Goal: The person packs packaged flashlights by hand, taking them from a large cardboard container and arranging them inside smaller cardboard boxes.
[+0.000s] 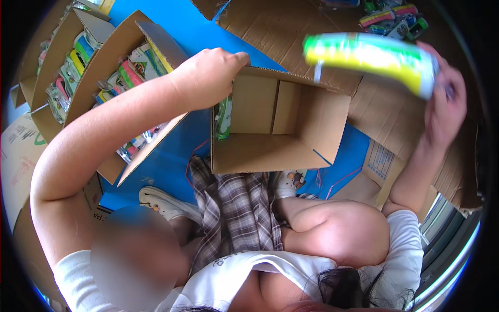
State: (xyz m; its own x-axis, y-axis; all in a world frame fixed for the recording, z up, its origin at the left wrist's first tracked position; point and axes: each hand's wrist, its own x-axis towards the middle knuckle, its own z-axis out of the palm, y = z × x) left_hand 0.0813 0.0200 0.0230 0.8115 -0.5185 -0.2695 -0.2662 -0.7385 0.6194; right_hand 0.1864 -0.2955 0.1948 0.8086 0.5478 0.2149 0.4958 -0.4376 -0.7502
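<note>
My left hand (213,78) is closed over the far left corner of an open cardboard box (254,154) in front of me. Most of its fingertips are hidden behind the rim. Just below that hand, a green plastic-wrapped packet (223,118) stands inside the box against its left wall. Up at the right, my right hand (447,106) grips one end of a long green, yellow and white plastic packet (371,60). That packet is held in the air, beyond and to the right of the box, and is smeared by motion.
To the left, a cardboard box (171,44) holds several colourful wrapped packets, with more filled boxes (44,112) behind it. Flattened cardboard (384,109) lies at the right. Loose packets (395,21) sit at the far right. Blue flooring (156,174) shows beneath.
</note>
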